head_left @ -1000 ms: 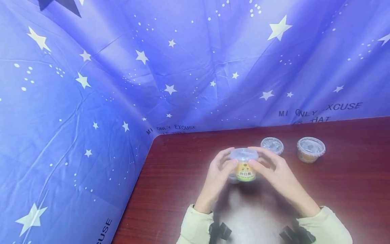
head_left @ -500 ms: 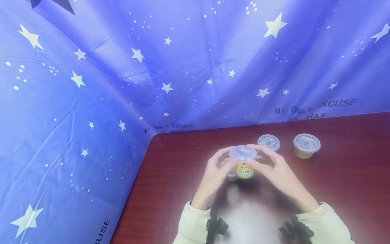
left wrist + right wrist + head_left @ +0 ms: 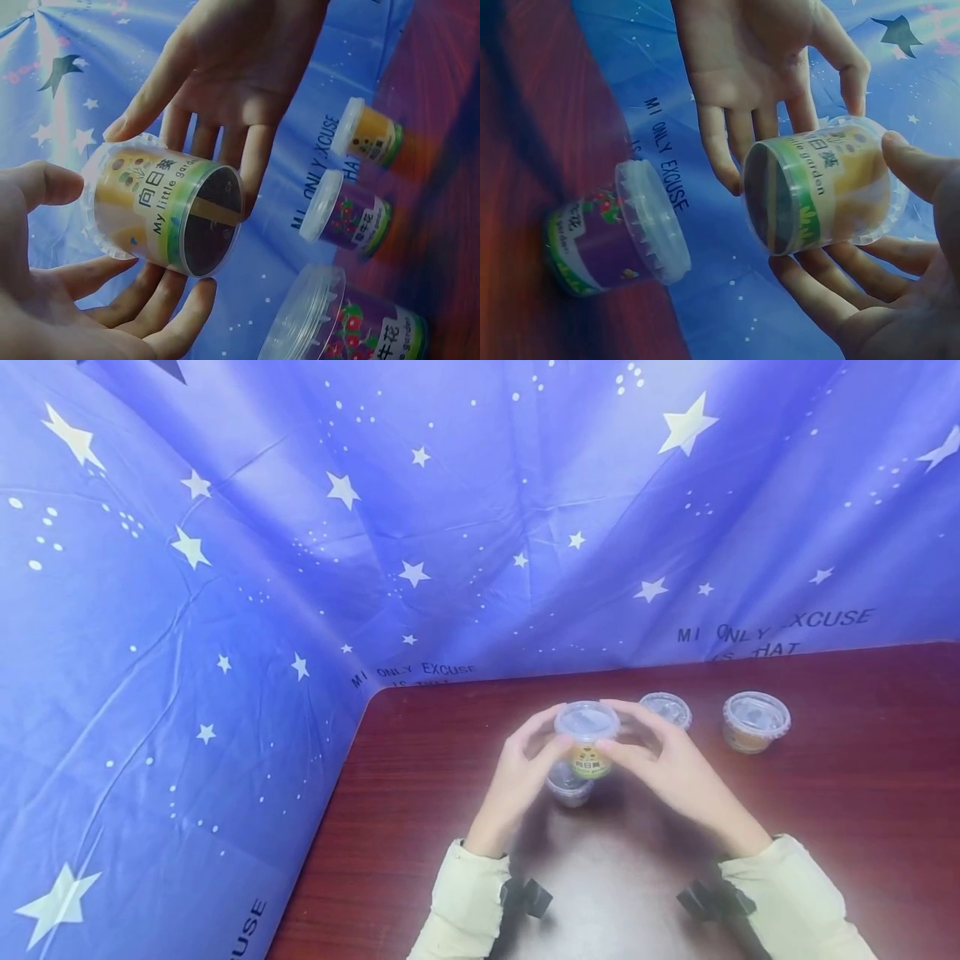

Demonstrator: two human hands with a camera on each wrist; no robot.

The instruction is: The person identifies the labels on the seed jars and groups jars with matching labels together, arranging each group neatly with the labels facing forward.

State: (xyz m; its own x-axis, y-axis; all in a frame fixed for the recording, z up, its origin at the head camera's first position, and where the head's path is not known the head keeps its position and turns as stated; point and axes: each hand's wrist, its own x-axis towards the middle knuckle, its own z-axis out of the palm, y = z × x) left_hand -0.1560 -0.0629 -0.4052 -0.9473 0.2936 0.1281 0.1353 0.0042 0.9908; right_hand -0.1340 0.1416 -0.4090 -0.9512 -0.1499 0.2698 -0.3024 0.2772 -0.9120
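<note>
Both hands hold a lidded clear plastic cup (image 3: 588, 739) raised above the table. Its yellow and green label reads "My little garden"; the left wrist view shows a dark base crossed by a pale strip. My left hand (image 3: 521, 768) grips one side and my right hand (image 3: 675, 768) the other, thumbs near the rim, fingers around the far side. Below and slightly left of it, partly covered, stands a purple-labelled lidded cup (image 3: 572, 792), also visible as the purple cup (image 3: 615, 232) in the right wrist view.
Two more lidded cups stand farther back: a purple one (image 3: 345, 214), partly behind my right hand in the head view, and an orange-labelled one (image 3: 756, 723). A dark red wooden table (image 3: 405, 760) meets a blue star-printed cloth (image 3: 465, 527) behind and left.
Both hands have carried the held cup a little upward and left in the head view. More of the purple-labelled cup below it shows now. The grip looks the same.
</note>
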